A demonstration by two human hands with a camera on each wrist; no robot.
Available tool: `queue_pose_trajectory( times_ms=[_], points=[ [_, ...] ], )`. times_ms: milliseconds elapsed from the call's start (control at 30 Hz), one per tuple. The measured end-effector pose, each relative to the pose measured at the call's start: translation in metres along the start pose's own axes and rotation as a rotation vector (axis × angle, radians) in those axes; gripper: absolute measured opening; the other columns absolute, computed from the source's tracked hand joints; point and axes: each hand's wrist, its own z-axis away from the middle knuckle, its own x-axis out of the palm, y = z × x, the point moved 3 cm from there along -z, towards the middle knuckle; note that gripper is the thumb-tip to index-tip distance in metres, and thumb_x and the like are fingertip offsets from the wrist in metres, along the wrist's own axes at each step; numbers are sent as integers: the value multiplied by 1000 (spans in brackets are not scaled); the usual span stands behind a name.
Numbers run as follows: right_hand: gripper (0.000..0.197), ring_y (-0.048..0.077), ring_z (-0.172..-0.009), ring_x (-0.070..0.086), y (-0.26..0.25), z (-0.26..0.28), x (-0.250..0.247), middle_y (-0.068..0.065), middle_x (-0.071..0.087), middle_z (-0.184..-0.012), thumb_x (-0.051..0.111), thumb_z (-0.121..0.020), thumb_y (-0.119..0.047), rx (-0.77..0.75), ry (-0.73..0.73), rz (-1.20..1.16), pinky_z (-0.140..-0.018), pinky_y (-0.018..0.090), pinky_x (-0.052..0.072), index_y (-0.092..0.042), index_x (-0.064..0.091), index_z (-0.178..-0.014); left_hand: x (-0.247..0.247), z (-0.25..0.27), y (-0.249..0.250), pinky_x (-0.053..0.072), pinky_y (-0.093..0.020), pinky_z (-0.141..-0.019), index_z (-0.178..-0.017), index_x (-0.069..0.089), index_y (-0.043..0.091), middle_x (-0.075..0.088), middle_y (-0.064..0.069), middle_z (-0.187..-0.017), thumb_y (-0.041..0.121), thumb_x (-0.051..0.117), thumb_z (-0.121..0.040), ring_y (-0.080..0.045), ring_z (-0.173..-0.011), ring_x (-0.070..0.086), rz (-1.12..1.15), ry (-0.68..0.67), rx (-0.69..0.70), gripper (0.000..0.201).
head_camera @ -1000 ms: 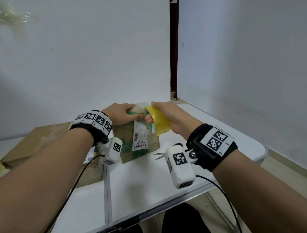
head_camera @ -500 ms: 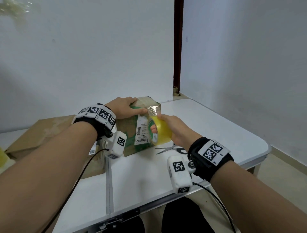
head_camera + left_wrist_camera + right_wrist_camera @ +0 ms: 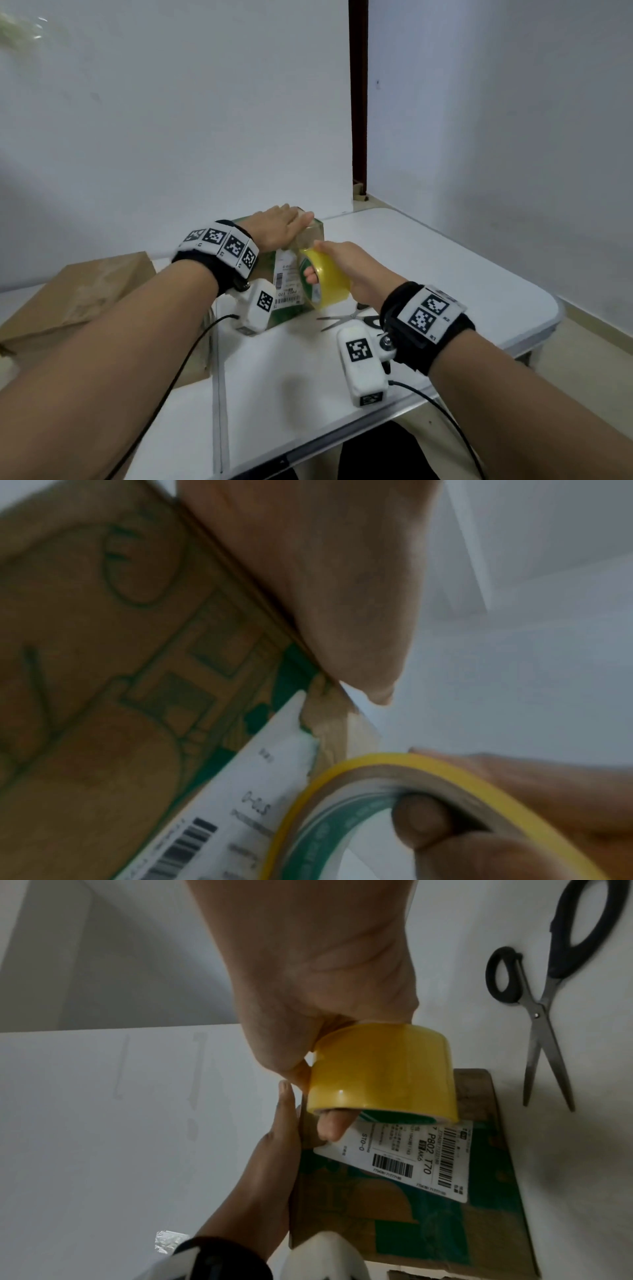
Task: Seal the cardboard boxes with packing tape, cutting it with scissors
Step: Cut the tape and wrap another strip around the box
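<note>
A small cardboard box (image 3: 313, 236) with green print and a white shipping label (image 3: 407, 1153) stands mid-table. My left hand (image 3: 274, 228) lies flat on its top, fingers straight, pressing it down. My right hand (image 3: 346, 263) grips a yellow tape roll (image 3: 325, 282), a finger through its core, held against the box's near side. A strip of tape (image 3: 356, 731) runs from the roll up to the box's top edge. Scissors (image 3: 346, 318) with black handles (image 3: 561, 947) lie open on the table just right of the box.
A larger brown cardboard box (image 3: 78, 294) sits at the left on the white folding table (image 3: 445, 274). The table's right and near edges are close. White walls stand behind, with a dark door frame (image 3: 358, 102) beyond.
The tape roll has moved down the near side of the box, drawing tape off. My left hand has flattened on the box top. The scissors have come into fuller view.
</note>
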Motion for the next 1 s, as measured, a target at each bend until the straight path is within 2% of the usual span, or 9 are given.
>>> queue_pose_trajectory(
  times_ms=[100, 167, 267, 400, 467, 567, 667, 800, 1000],
  points=[
    [33, 15, -52, 63, 1, -1, -1, 10, 67, -70, 45, -102, -27, -8, -8, 14, -51, 22, 53, 1, 62, -105, 6, 9, 5, 8, -33, -121, -153, 21, 15, 18, -3, -160, 47, 16, -103, -16, -148, 13, -28, 23, 84, 59],
    [33, 15, -53, 63, 2, -4, -2, 10, 67, -70, 45, -102, -27, -28, -7, 26, -53, 23, 53, 0, 64, -101, 8, 16, 6, 7, -32, -121, -154, 18, 15, 16, 0, -161, 46, 17, -103, -11, -148, 10, -45, 55, 141, 59],
    [34, 15, -53, 63, 4, -4, -4, 8, 67, -69, 46, -102, -30, -49, 5, 76, -57, 24, 54, -4, 65, -90, 12, 20, 5, 12, -37, -121, -154, 18, 18, 17, 2, -161, 47, 17, -102, -9, -148, 11, -60, 85, 176, 59],
    [41, 17, -61, 66, 9, -4, -2, 8, 70, -73, 47, -100, -40, -86, 9, 99, -62, 28, 56, -4, 66, -93, 12, 14, -2, 12, -36, -121, -153, 22, 20, 20, 3, -160, 49, 16, -102, -10, -147, 14, -18, 105, 153, 59],
    [38, 19, -66, 67, 12, -4, -1, 10, 70, -79, 44, -101, -35, -111, -22, 41, -60, 28, 55, -2, 64, -102, 10, 13, -5, 10, -32, -121, -153, 23, 20, 19, 3, -160, 47, 16, -103, -10, -147, 14, 13, 99, 130, 57],
    [29, 24, -71, 67, 18, 2, -2, 14, 70, -84, 42, -102, -23, -160, -78, -1, -66, 33, 54, -1, 59, -109, 10, 15, -3, 7, -24, -118, -153, 23, 18, 19, 3, -160, 39, 18, -105, -8, -147, 13, 18, 106, 124, 52],
    [31, 23, -71, 68, 19, 8, -5, 13, 71, -83, 44, -103, -23, -220, -69, 59, -66, 33, 57, 2, 60, -111, 8, 17, 0, 7, -18, -114, -153, 23, 15, 19, 1, -160, 30, 19, -106, -9, -147, 14, 6, 102, 122, 49],
    [37, 23, -70, 69, 18, 9, -8, 14, 71, -84, 44, -103, -25, -161, -87, 145, -63, 29, 57, 7, 60, -111, 8, 15, -2, 8, -15, -111, -153, 23, 14, 20, 0, -160, 25, 19, -106, -11, -146, 17, -5, 96, 139, 48],
    [39, 23, -68, 70, 20, 1, -6, 15, 72, -82, 44, -103, -25, -51, -127, 146, -70, 32, 60, 10, 61, -106, 12, 13, -5, 11, -24, -116, -153, 25, 21, 23, 5, -159, 39, 19, -105, -12, -146, 21, 2, 117, 109, 51]
  ],
)
